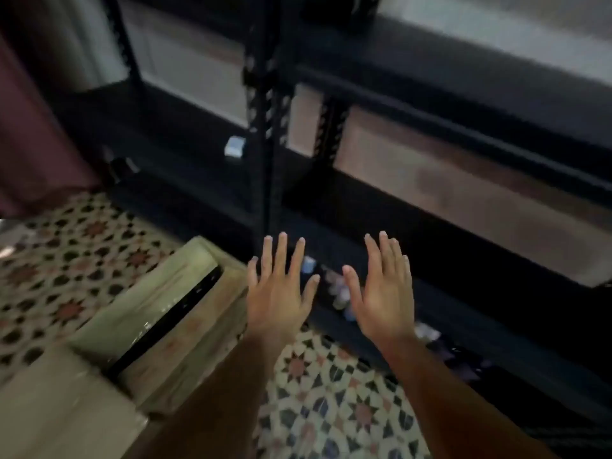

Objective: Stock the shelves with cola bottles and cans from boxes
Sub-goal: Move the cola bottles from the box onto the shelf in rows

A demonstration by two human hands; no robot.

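Hands empty: left hand (281,293) and right hand (385,293) flat, fingers spread, above bottom shelf (364,329). Few blurry bottles (341,293) there; upper shelves bare. Box (172,313) beside left hand, mostly unstocked.

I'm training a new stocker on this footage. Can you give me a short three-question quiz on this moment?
1. True or false: the left hand holds a bottle.
2. The cardboard box lies to which side of the hands: A) left, B) right?
3. What pattern does the floor show?

Key: 1. False, both it and the right hand are open and hold nothing. 2. A. 3. Star-patterned tiles.
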